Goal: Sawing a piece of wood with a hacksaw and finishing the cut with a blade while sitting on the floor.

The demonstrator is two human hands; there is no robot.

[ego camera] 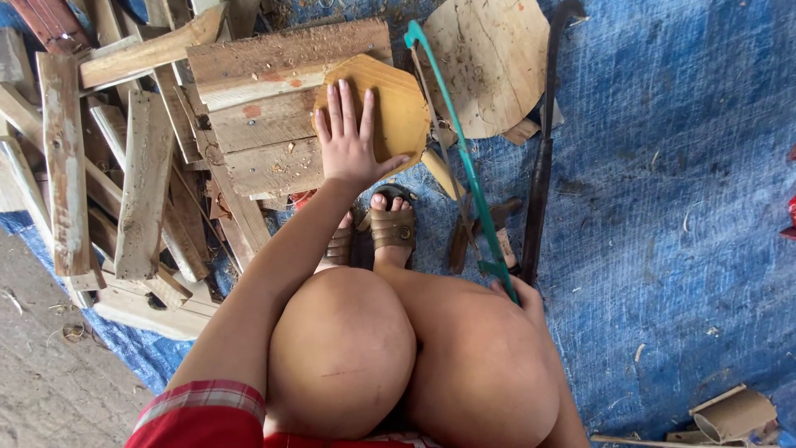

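My left hand (pixel 348 141) lies flat, fingers spread, on an octagonal yellowish wooden piece (pixel 398 104) that rests on a stack of rough planks (pixel 265 124). My right hand (pixel 524 297) is mostly hidden behind my right knee and grips the handle end of a green-framed hand saw (pixel 464 158). The saw's frame runs up and away from me, its blade alongside the right edge of the wooden piece. Both my knees fill the lower middle, and my sandalled feet (pixel 390 224) stand just below the planks.
A pile of scrap wooden slats (pixel 124 166) lies at left. A larger rounded board (pixel 489 58) sits at the top. A long dark metal bar (pixel 543 149) lies right of the saw on the blue tarp (pixel 680 207). A small wooden offcut (pixel 734 412) is at bottom right.
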